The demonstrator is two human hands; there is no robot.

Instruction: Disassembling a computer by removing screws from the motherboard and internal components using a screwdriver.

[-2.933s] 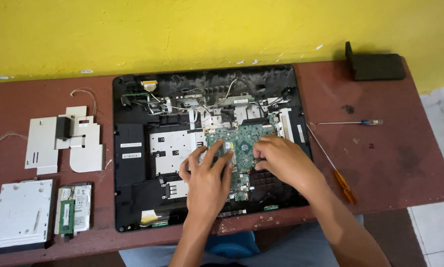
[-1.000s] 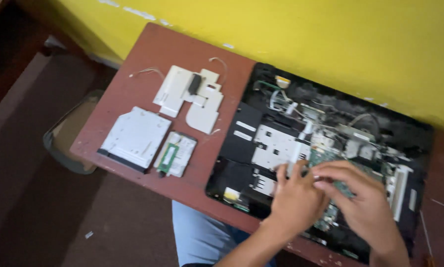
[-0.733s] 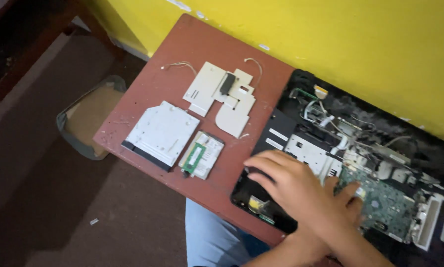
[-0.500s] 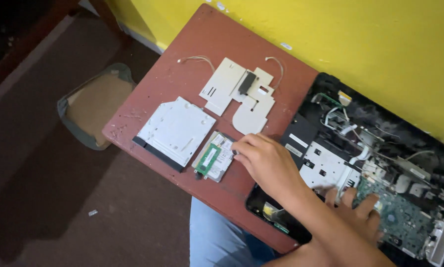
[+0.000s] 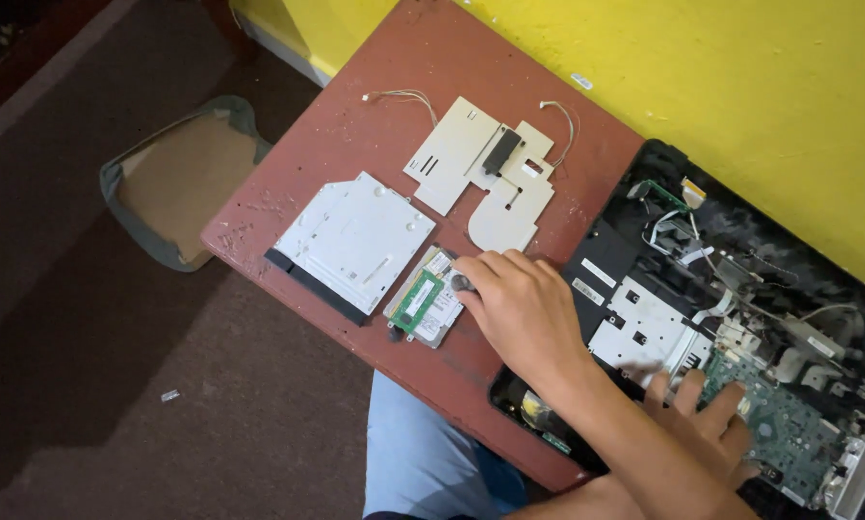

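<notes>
Head view: the left hand (image 5: 519, 308) reaches across the red-brown table (image 5: 374, 87), its curled fingers pinching a small dark round part (image 5: 461, 283) just over the hard drive (image 5: 427, 303) — a green memory stick (image 5: 417, 300) lies on that drive, beside the white optical drive (image 5: 353, 241). The right hand (image 5: 707, 424) rests flat and released, fingers spread, on the opened laptop (image 5: 644, 318) — touching its green circuit board (image 5: 788, 433).

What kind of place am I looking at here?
Probably a small home or informal electronics repair spot: an opened laptop chassis on a worn reddish table, with a removed optical drive and a green memory module laid beside it.
</notes>
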